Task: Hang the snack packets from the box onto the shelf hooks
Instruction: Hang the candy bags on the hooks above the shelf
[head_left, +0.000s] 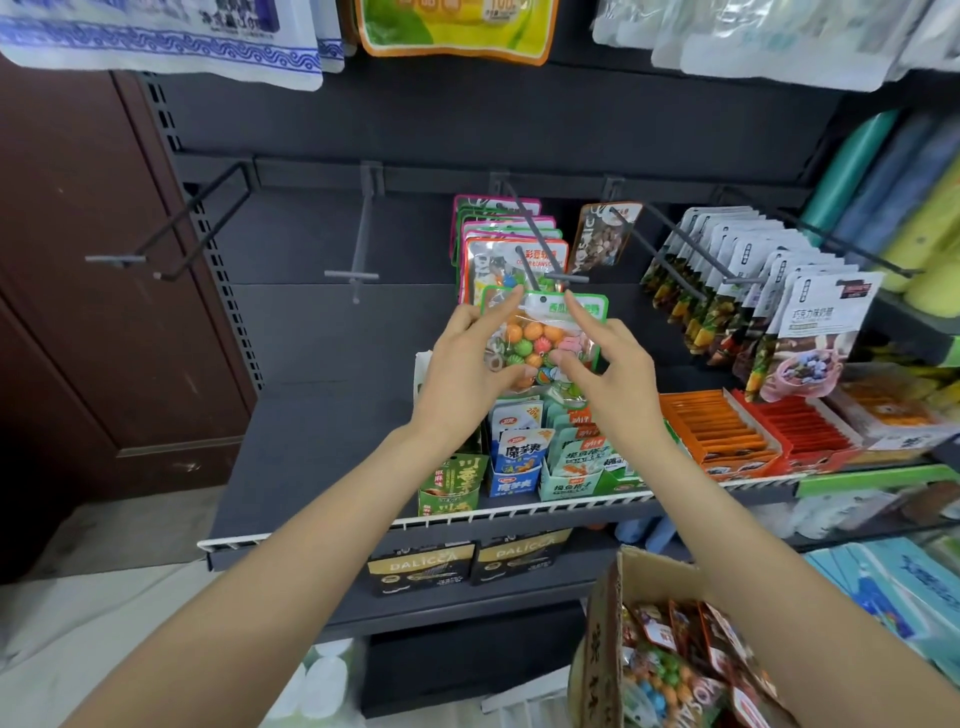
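Note:
A green-edged candy packet (540, 332) with coloured sweets is held up in front of a grey shelf hook (530, 244). My left hand (467, 358) grips its left side and my right hand (608, 364) its right side, forefingers raised at the top corners. The packet's hole sits just below the hook's tip. Several similar packets (498, 234) hang behind on that hook. The cardboard box (649, 649) at the lower right holds more snack packets.
Two bare hooks (358, 260) (171, 244) stick out to the left. A brown packet (605, 236) and a row of white packets (753, 291) hang to the right. Boxed snacks (524, 457) stand on the shelf below my hands.

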